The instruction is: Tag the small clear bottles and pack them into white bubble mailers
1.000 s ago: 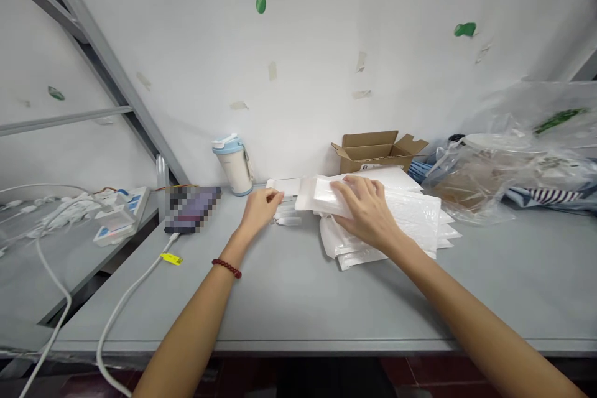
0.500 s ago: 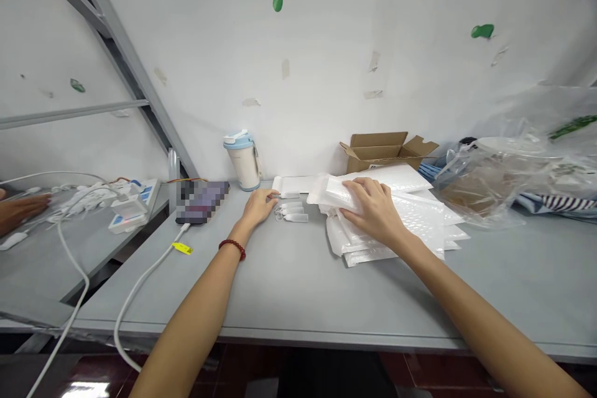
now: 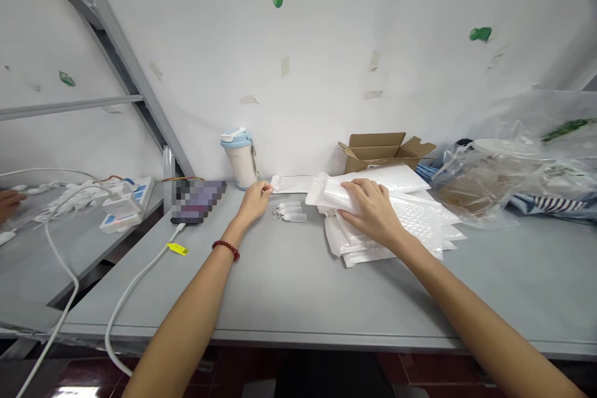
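Note:
My left hand (image 3: 255, 200) is closed in a pinch beside the left end of a flat white packet (image 3: 293, 184) near the wall. Whatever its fingertips hold is too small to make out. Just right of it lie several small translucent white tags (image 3: 293, 217) with thin wire-like loops at their left ends. My right hand (image 3: 373, 208) grips a white bubble mailer (image 3: 333, 193), thumb near and fingers over its top. That mailer rests on an untidy stack of white bubble mailers (image 3: 417, 221).
Behind the stack stands an open cardboard box (image 3: 377, 152). A blue-lidded tumbler (image 3: 240, 161) and a phone (image 3: 198, 202) with a white cable are at left. Clear plastic bags (image 3: 494, 183) lie at right. Another person's hand (image 3: 9, 204) shows at far left beside white cables.
My left hand has drawn slightly left and up, its fingers now pinched. The tag that lay by its fingertips no longer shows on the table. My right hand has stayed on the mailer.

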Action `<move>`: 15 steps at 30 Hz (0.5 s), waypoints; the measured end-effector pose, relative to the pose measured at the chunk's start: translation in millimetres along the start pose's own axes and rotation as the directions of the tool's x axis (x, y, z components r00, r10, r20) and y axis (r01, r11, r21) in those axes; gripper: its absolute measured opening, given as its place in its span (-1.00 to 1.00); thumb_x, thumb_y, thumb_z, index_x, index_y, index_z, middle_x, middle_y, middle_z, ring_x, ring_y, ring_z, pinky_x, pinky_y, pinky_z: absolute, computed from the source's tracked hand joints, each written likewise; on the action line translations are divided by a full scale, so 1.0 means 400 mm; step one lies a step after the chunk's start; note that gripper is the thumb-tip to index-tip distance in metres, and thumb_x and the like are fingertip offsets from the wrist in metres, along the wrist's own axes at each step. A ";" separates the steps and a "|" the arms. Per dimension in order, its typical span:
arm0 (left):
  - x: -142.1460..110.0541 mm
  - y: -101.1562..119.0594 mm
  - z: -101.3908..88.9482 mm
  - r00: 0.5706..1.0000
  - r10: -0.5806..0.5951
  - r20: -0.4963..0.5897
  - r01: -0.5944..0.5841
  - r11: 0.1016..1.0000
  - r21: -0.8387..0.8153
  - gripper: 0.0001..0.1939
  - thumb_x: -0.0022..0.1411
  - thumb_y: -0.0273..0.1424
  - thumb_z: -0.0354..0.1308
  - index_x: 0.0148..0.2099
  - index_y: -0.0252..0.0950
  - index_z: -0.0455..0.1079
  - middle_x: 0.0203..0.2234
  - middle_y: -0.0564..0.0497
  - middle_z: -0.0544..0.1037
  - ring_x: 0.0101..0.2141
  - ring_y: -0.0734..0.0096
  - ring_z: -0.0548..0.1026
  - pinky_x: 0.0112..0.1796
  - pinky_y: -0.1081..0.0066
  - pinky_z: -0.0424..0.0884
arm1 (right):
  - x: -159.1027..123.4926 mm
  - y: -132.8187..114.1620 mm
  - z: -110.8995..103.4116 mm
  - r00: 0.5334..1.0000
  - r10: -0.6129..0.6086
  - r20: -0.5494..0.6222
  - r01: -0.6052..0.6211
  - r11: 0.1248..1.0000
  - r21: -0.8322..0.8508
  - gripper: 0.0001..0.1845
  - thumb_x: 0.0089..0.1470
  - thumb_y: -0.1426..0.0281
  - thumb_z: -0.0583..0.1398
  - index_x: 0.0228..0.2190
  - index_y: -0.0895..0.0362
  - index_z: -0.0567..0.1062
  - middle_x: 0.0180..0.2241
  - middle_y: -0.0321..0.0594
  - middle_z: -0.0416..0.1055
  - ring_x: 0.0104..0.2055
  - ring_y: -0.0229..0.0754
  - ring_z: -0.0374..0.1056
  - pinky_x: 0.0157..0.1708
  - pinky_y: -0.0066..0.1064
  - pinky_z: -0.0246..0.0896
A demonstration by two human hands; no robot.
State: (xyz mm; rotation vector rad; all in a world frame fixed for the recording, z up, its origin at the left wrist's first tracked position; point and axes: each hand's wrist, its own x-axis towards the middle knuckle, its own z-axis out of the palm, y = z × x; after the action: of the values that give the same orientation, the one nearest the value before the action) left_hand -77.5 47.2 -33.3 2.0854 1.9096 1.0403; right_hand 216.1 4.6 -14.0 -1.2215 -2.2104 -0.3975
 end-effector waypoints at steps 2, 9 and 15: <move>-0.006 0.031 -0.028 0.998 0.042 -0.040 -0.044 0.998 -0.039 -0.86 0.21 -0.44 -0.03 -0.29 -0.30 0.35 -0.32 -0.04 0.50 -0.30 0.35 0.39 -0.25 0.37 0.32 | 0.000 -0.001 -0.002 1.000 -0.003 -0.006 0.003 1.000 -0.001 -0.54 0.02 0.27 0.16 -0.02 0.11 0.28 -0.07 0.03 0.28 -0.02 0.07 0.19 -0.07 -0.12 0.01; -0.059 0.157 -0.047 0.922 0.379 -0.075 -0.386 0.916 -0.110 -0.84 0.23 -0.43 -0.02 -0.32 -0.28 0.38 -0.36 -0.05 0.45 -0.29 0.32 0.38 -0.30 0.37 0.33 | -0.002 -0.007 0.000 0.995 -0.030 -0.100 0.034 0.999 0.036 -0.63 0.03 0.39 0.17 -0.07 0.08 0.34 -0.13 -0.06 0.32 -0.09 -0.01 0.24 -0.09 -0.17 0.00; -0.095 0.231 -0.016 0.945 0.319 0.066 -0.239 0.817 -0.525 -0.66 0.20 -0.39 0.05 0.03 -0.24 0.35 -0.14 -0.08 0.54 -0.24 0.35 0.46 -0.29 0.41 0.35 | -0.002 -0.017 -0.002 0.993 -0.045 -0.108 0.050 0.998 0.044 -0.64 0.02 0.40 0.16 -0.08 0.10 0.35 -0.13 -0.06 0.34 -0.10 -0.02 0.25 -0.12 -0.19 0.00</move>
State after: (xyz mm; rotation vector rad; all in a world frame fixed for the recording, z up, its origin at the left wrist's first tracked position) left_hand -2.8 -7.7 5.1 2.0738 1.1031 1.2364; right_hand 210.9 0.2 -13.7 -1.0994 -2.1478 -0.4183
